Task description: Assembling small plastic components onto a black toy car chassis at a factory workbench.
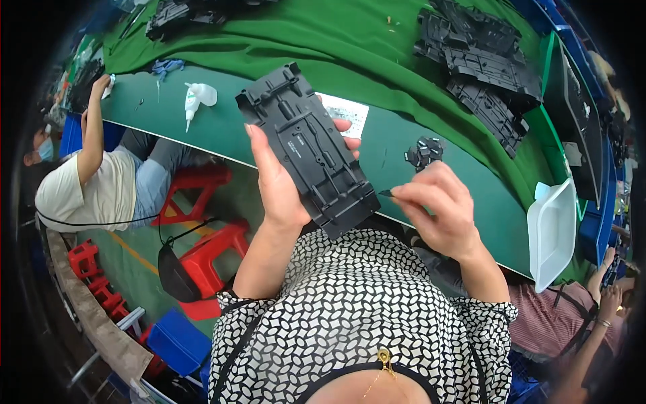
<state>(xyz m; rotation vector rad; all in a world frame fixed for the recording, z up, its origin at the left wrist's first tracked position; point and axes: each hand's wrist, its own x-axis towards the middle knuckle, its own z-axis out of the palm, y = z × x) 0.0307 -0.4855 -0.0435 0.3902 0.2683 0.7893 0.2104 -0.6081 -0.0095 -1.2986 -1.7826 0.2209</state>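
Panel [308,149] is black, oblong, ribbed, tilted.

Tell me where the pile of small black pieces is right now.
In the head view, the pile of small black pieces lies right of centre on the green table, just beyond the right hand.

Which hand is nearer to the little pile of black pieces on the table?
The right hand, just on the near side of the pile; the left hand is farther off to its left, gripping the black panel.
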